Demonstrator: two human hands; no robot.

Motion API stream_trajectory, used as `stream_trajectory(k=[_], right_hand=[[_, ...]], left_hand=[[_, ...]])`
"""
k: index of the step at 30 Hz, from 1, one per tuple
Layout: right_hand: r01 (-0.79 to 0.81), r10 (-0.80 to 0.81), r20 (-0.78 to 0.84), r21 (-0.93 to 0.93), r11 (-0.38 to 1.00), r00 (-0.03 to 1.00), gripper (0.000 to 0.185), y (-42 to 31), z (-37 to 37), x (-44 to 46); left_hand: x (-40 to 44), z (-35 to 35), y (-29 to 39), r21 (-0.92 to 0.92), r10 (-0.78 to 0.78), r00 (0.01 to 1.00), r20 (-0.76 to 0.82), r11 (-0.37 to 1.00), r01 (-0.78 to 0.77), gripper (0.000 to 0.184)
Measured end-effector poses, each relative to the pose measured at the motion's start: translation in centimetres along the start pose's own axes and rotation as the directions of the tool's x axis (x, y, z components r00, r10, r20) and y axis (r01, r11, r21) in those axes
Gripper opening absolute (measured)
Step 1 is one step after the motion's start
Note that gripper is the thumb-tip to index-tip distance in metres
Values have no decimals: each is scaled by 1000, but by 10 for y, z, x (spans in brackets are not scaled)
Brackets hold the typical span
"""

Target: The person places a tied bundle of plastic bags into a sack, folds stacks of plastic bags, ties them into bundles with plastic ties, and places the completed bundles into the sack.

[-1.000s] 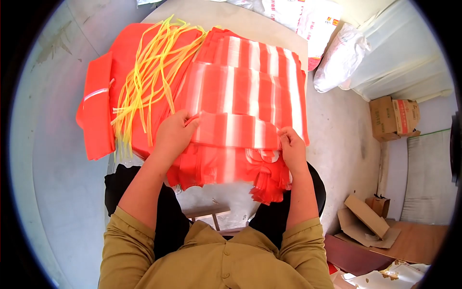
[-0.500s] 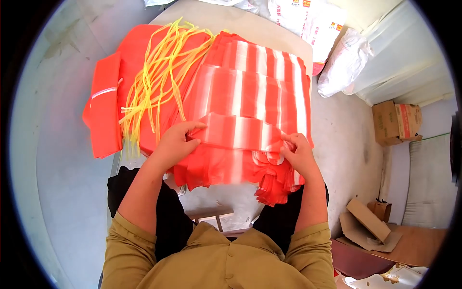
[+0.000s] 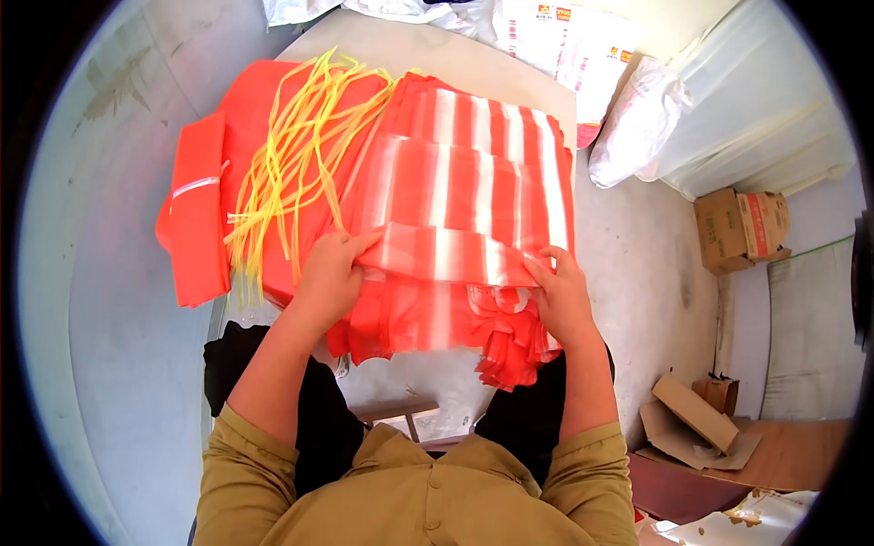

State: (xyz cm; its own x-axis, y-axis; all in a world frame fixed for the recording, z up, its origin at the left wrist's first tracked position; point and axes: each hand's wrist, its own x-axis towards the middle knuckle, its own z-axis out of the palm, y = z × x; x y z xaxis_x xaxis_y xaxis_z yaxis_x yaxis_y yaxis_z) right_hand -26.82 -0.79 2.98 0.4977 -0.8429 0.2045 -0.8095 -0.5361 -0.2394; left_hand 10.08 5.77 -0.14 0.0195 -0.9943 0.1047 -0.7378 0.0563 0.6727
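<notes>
A folded band of a thin red-and-white striped plastic bag (image 3: 446, 256) lies crosswise at the near end of a pile of striped bags (image 3: 464, 187). My left hand (image 3: 330, 280) closes on the left end of this band, with the index finger on top and the thumb largely out of sight. At its right end, my right hand (image 3: 563, 296) pinches the band between thumb and fingers. Crumpled red bag edges (image 3: 510, 341) hang over the table's front, below the right hand.
Yellow ties (image 3: 291, 155) lie across red sheets (image 3: 259, 91) on the left, beside a tied red bundle (image 3: 198, 214). The table (image 3: 428, 41) shows behind the pile. White sacks (image 3: 564, 50) stand beyond it; cardboard boxes (image 3: 742, 227) are at the right.
The view has shifted slightly. Both hands remain at the ends of the folded band, which now lies a little flatter; the right fingers have moved slightly along its edge.
</notes>
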Motion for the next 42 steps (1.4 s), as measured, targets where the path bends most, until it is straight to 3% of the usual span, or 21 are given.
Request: stream_trajectory(k=[6, 9, 10, 12, 14, 15, 19, 21, 24, 28, 32, 37, 38, 40, 41, 42], right_hand=[[-6, 6, 6, -20, 1000, 1000, 43, -12, -23, -9], [62, -64, 6, 141, 988, 998, 34, 5, -31, -10], [-74, 61, 49, 333, 940, 997, 28, 8, -32, -10], [-335, 268, 204, 645, 687, 942, 18, 13, -33, -7], [-471, 360, 320, 725, 502, 876, 15, 24, -28, 3], [-530, 394, 382, 749, 398, 836, 14, 28, -25, 11], [-542, 441, 375, 761, 356, 816, 12, 34, 3, 37], [-555, 444, 383, 744, 372, 810, 11, 40, 12, 43], [-579, 488, 359, 687, 439, 795, 13, 39, 15, 47], [-526, 512, 262, 702, 481, 818, 31, 50, 35, 39], [-514, 539, 191, 661, 547, 820, 41, 46, 41, 39], [-583, 576, 148, 383, 716, 804, 42, 31, 16, 52], [-578, 566, 142, 334, 745, 812, 42, 28, 10, 54], [-317, 359, -151, 246, 916, 921, 41, 42, 16, 46], [-181, 224, -285, 169, 969, 932, 40, 47, 20, 42], [-104, 145, -230, 180, 978, 962, 41, 42, 17, 40]], left_hand=[[-9, -11, -2, -85, 13, 1000, 20, 996, -11, 38], [-8, -15, -9, -24, 252, 952, -176, 965, -260, 23], [-5, -15, -9, -95, 273, 939, -209, 950, -297, 17], [5, -15, -12, -230, 304, 911, -278, 900, -370, 10], [11, -16, -12, -514, -53, 997, -47, 857, 22, 13], [15, -16, -11, -604, -210, 972, 104, 764, 229, 16], [30, 16, -26, -589, -272, 961, -46, 784, 193, 19], [36, 27, -28, -556, -340, 937, -83, 795, 240, 23], [38, 0, 9, -246, -407, 913, 0, 885, 394, 43], [38, 4, 6, -167, -383, 923, -22, 912, 375, 56], [41, 7, 2, -80, -382, 924, -26, 922, 379, 55], [47, 4, 12, 136, -423, 906, -24, 896, 423, 52], [45, 8, 7, 183, -286, 949, -129, 934, 306, 50], [41, 16, -6, 311, 21, 950, -310, 947, 81, 47], [41, 14, -5, 309, 77, 962, -260, 951, 7, 46], [41, 10, 3, 305, 132, 969, -211, 950, -63, 46]])
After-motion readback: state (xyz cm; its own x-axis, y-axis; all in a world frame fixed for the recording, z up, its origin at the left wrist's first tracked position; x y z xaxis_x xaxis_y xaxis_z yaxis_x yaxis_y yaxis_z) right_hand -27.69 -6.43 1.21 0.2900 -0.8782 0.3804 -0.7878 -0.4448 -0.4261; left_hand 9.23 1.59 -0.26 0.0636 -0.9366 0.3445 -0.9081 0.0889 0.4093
